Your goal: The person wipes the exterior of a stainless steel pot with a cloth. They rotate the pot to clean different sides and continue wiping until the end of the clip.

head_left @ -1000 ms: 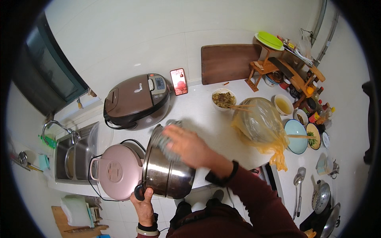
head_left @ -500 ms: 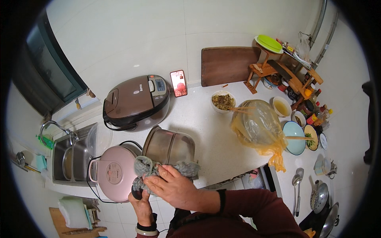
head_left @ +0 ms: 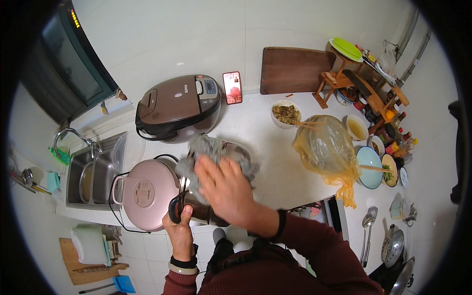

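A stainless steel pot (head_left: 199, 210) is tilted on its side near the counter's front edge, just right of a pink round electric pan (head_left: 150, 189). My left hand (head_left: 179, 233) is closed around the pot's black side handle (head_left: 174, 209), thumb on top. With fingers nearly straight, my right hand (head_left: 228, 191) presses a crumpled grey cloth (head_left: 209, 146) against the pot. The cloth and my hand hide much of the pot's surface, and its inside cannot be seen.
Behind the pot stand a brown rice cooker (head_left: 179, 108) and a propped phone (head_left: 232, 88). To the right are a bowl of chopped food (head_left: 286, 114), a yellow plastic bag (head_left: 327, 147) and a pale blue bowl (head_left: 369, 167). A sink (head_left: 93, 169) lies left.
My right hand and the cloth have moved farther up and over the pot. The pot has shifted toward me and turned, so its handle and my left thumb show more. The whole view has shifted slightly.
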